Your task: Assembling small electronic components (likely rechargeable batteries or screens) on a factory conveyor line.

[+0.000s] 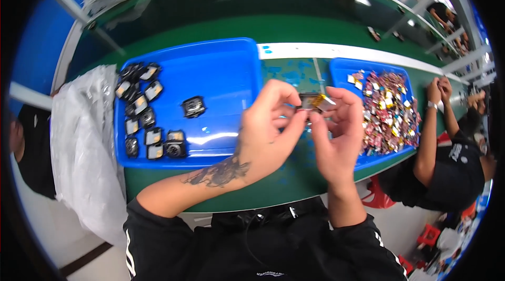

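Between my hands, above the green table, is a small black square casing point(306, 100) with a silver, yellow-edged flat piece point(324, 104) at its right side; it looks like a small battery cell. My left hand point(271, 128) pinches the casing between thumb and fingers. The fingers of my right hand point(341, 128) curl around the flat piece, with the thumb beneath it. How the two parts join is too small to tell. Left of my hands, a blue tray point(221, 49) holds several similar black casings point(152, 90), and a single one point(193, 107) lies apart in its middle.
To the right, another blue tray point(336, 65) is heaped with small silver, yellow and pink pieces point(386, 107). Clear plastic sheeting point(84, 144) hangs at the left table edge. A white rail point(326, 51) runs behind the trays. A co-worker point(447, 170) sits at the right.
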Tool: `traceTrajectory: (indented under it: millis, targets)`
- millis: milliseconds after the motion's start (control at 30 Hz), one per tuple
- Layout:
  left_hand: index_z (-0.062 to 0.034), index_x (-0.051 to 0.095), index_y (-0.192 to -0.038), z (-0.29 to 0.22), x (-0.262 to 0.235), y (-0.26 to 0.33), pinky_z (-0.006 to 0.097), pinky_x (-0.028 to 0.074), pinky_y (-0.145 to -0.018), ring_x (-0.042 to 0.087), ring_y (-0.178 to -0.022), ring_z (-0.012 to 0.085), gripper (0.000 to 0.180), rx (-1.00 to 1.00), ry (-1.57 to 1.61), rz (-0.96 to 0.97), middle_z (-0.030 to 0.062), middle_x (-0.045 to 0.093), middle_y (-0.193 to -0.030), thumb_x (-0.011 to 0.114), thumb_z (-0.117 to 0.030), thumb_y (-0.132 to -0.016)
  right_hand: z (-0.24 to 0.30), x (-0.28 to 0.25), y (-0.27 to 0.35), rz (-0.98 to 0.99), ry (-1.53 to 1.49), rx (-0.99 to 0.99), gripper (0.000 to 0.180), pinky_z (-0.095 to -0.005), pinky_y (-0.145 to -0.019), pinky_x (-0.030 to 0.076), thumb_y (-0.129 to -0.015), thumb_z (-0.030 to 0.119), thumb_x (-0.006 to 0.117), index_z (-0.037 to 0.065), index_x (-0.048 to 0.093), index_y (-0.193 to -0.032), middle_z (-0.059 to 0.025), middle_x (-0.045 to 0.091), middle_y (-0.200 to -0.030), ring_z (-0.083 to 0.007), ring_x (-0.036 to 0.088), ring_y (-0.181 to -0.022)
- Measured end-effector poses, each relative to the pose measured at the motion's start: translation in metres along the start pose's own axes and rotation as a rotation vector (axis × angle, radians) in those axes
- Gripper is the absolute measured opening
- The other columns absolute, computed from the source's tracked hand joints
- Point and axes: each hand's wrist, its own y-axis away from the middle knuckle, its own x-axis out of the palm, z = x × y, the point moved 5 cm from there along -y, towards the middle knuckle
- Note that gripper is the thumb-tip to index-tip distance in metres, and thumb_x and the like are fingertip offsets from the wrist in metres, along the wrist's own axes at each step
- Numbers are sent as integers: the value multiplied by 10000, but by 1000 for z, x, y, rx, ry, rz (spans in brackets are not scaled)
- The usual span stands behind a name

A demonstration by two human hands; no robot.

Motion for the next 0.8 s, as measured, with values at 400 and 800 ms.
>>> traceTrajectory:
  millis: [400,800]
  targets:
    - [-53,529,-1128,-58,-110,-6,411,500,-850,622,-999,357,431,41,-1398,143,163,632,-1069,743,-206,-786,-105,-8,-219,210,421,308,558,-317,-647,466,-672,158,811,22,557,-1150,-94,673,-942,-155,604,-797]
    - [35,593,-1186,-40,-116,-12,339,551,-804,641,-967,221,362,-139,-922,106,132,634,-1043,664,-127,-870,-81,-68,-240,107,622,12,257,-342,-697,519,-794,223,730,14,679,-932,-118,687,-796,-228,670,-742]
